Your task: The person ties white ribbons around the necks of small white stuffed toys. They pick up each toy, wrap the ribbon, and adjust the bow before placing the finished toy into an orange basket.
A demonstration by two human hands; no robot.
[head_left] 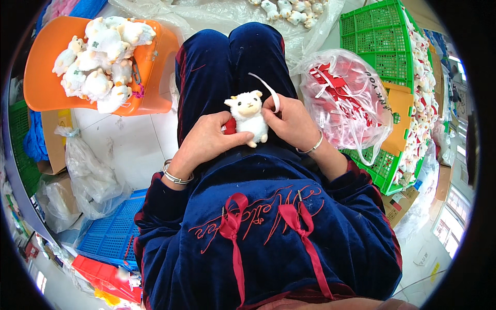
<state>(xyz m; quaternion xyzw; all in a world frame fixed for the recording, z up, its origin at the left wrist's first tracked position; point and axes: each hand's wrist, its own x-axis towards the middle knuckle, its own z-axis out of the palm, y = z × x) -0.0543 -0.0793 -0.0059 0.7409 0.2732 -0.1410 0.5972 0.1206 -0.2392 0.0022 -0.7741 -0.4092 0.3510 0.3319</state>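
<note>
A small white plush sheep (251,120) with tiny yellow horns sits upright over my lap, facing up at me. My left hand (209,138) grips it from the left side, thumb laid across its lower front. A bit of red material (229,126) shows between that hand and the sheep's side; its shape is mostly hidden. On the other side, my right hand (292,124) is closed at the sheep's head and shoulder, with thumb and forefinger pinching a narrow white ribbon (275,99). The ribbon's free end curves up and away to the left.
An orange chair (46,62) at the left bears a pile of plush sheep (98,64). To the right, a clear bag of red pieces (343,98) leans by green crates (374,44) and more plush toys (421,103). A blue crate (113,227) stands lower left.
</note>
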